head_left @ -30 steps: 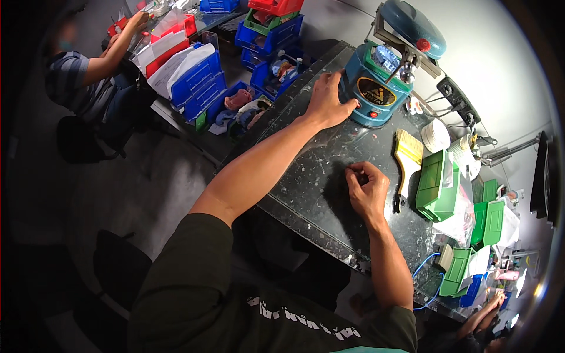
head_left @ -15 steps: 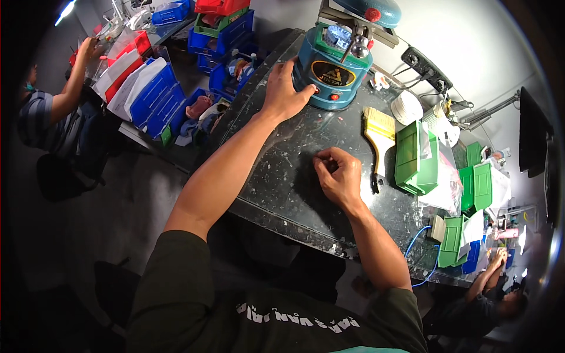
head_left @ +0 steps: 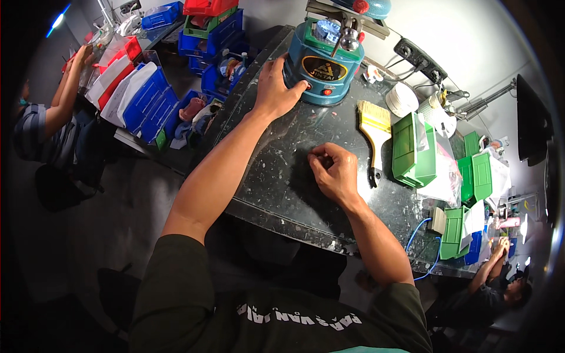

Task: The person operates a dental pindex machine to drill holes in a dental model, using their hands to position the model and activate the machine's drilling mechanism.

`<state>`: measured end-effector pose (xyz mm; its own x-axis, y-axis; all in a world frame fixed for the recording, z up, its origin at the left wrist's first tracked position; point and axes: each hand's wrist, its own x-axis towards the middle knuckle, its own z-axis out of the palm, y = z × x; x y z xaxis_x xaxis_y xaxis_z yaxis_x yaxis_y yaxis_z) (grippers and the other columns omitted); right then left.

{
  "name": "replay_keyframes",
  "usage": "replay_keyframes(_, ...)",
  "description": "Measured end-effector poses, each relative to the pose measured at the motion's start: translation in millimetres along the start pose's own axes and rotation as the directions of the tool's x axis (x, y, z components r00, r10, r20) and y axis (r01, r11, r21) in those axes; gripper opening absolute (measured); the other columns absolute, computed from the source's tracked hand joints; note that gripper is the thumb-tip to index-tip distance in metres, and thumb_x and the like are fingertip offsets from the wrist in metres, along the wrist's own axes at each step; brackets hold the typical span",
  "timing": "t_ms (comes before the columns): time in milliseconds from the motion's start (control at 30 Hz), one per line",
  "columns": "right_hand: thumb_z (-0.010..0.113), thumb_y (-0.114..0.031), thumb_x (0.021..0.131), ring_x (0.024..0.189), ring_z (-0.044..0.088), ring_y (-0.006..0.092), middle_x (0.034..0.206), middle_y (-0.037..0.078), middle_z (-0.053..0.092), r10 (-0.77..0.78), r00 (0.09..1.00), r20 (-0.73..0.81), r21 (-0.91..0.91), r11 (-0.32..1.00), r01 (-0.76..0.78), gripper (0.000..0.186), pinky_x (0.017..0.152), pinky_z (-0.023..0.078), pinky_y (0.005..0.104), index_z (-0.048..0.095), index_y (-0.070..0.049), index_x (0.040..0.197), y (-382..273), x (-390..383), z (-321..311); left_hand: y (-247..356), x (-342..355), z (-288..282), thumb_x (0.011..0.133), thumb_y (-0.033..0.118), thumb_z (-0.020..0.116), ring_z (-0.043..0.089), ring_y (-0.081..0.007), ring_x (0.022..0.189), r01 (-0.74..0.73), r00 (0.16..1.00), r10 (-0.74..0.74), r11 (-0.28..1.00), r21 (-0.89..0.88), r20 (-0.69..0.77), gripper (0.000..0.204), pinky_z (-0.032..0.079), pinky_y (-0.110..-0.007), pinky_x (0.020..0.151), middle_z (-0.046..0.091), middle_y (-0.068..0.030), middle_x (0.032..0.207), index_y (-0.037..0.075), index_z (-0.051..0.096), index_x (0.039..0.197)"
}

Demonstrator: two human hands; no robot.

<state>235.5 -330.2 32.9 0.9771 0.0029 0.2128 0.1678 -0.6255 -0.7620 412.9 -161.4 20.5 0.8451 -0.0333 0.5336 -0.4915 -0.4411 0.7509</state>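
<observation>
A rounded blue bench machine (head_left: 331, 94) stands at the back of the dark worktable. It has a green top, a black oval label, red buttons and a ball-ended metal lever (head_left: 349, 39). My left hand (head_left: 276, 94) lies against the machine's left side with fingers and thumb apart, the thumb tip at a front button (head_left: 307, 86). My right hand (head_left: 336, 173) rests over the table in a loose curl, and nothing shows in its fingers. To its right lies a wide paintbrush (head_left: 375, 132) with pale bristles and a yellow and white handle.
A green bin (head_left: 406, 159), a white roll (head_left: 402, 100) and a power strip (head_left: 421, 59) sit at right. Blue cable (head_left: 416, 230) loops near the front edge (head_left: 282, 228). Blue bins (head_left: 147, 105) stand at left. Co-workers sit at left (head_left: 44, 129) and lower right (head_left: 491, 294).
The view has shifted slightly, so the machine and table sit a little higher and further left. Both my hands keep their places, the left thumb still at the button.
</observation>
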Motion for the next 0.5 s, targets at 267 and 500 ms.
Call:
replay_keyframes(267,0.075,-0.009,0.089,0.064,0.063,0.0115,0.072,0.009,0.070,-0.081,0.995,-0.052,0.007,0.997,0.081,0.012,0.060,0.049,0.0289,0.076,0.002,0.094,7.3,0.3,2.2,5.2,1.0,1.0,0.082,0.024,0.086,0.058,-0.0365,0.130,0.027,1.000,-0.027,0.999,-0.020,0.005,0.077,0.046,-0.046,0.113,0.055,-0.0226,0.137,0.003,0.052,0.149)
replay_keyframes(500,0.074,-0.012,0.086,0.080,0.075,0.0337,0.087,0.019,0.075,-0.011,1.000,-0.028,0.019,1.000,0.012,0.014,0.072,0.058,0.0410,0.076,-0.001,0.094,3.0,1.3,-2.7,1.5,2.3,2.6,0.081,0.025,0.085,0.055,-0.0401,0.130,0.012,1.000,-0.013,0.998,-0.068,-0.006,0.078,0.045,-0.047,0.113,0.056,-0.0233,0.134,0.003,0.052,0.147)
